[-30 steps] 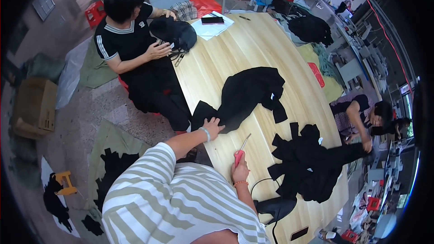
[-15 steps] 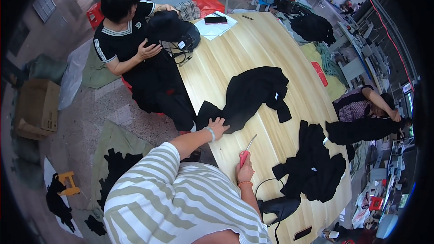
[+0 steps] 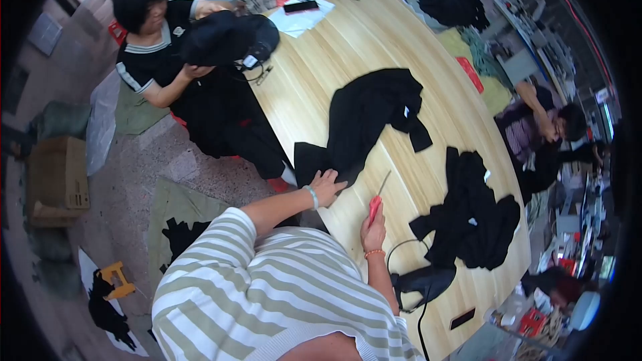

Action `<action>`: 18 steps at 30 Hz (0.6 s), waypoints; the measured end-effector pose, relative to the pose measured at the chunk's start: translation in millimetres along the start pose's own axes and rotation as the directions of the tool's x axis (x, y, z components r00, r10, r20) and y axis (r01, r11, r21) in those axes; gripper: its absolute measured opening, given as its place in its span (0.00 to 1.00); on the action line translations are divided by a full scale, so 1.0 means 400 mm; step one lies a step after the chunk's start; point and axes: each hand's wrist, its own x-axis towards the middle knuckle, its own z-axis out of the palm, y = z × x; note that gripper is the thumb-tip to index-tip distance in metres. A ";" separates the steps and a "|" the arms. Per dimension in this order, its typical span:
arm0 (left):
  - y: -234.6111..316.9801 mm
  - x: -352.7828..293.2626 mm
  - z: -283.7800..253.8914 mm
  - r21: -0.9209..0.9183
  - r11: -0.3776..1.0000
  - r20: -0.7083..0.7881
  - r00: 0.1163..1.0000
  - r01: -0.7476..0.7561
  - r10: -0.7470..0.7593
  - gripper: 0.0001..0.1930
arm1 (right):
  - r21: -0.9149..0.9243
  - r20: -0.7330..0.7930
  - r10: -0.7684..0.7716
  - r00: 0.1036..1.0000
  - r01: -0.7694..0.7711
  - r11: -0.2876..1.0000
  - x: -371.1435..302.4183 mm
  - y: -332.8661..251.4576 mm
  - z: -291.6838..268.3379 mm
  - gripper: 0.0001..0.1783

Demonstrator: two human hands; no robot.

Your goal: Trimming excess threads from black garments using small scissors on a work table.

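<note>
A black garment (image 3: 364, 117) with a small white label lies spread on the wooden table (image 3: 455, 117) in front of me. My left hand (image 3: 327, 189) presses down on its near edge, fingers stretched out and apart. To the right of it, my right hand (image 3: 373, 230) is closed round the red handle of what look like scissors (image 3: 376, 208). Their thin metal blades are together and point away from me, apart from the cloth. Beyond my right hand, a second heap of black garments (image 3: 468, 217) lies crumpled, with white labels showing.
A black bag-like object (image 3: 424, 284) with a cord and a dark phone (image 3: 463, 319) lie near my right arm. At the far left, a seated person (image 3: 157, 47) holds black cloth. White paper (image 3: 304, 23) bears another phone (image 3: 301, 7). At right, another person (image 3: 535, 124) handles black cloth.
The view has shifted a little. My right hand has moved forward with the scissors, now more upright. My left hand stays on the garment. The person at left has lifted the black cloth.
</note>
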 end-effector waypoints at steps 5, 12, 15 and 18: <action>0.042 -0.050 0.041 -0.439 0.868 -0.288 0.951 -0.232 0.109 0.26 | 0.142 -0.130 -0.025 0.991 0.044 0.989 0.026 0.026 -0.035 0.24; -0.067 0.190 -0.044 -0.752 0.624 -0.279 0.754 0.213 -0.594 0.39 | 0.142 -0.174 0.098 0.980 -0.073 0.987 0.021 0.039 -0.072 0.19; -0.122 0.305 -0.068 -0.762 0.615 -0.290 0.741 0.204 -0.605 0.51 | 0.271 -0.092 0.202 0.975 -0.171 0.947 0.009 0.021 -0.095 0.21; -0.114 0.394 -0.093 -0.875 0.433 -0.128 0.758 0.217 -0.639 0.45 | 0.208 -0.114 0.153 0.982 -0.127 0.970 -0.002 0.039 -0.097 0.19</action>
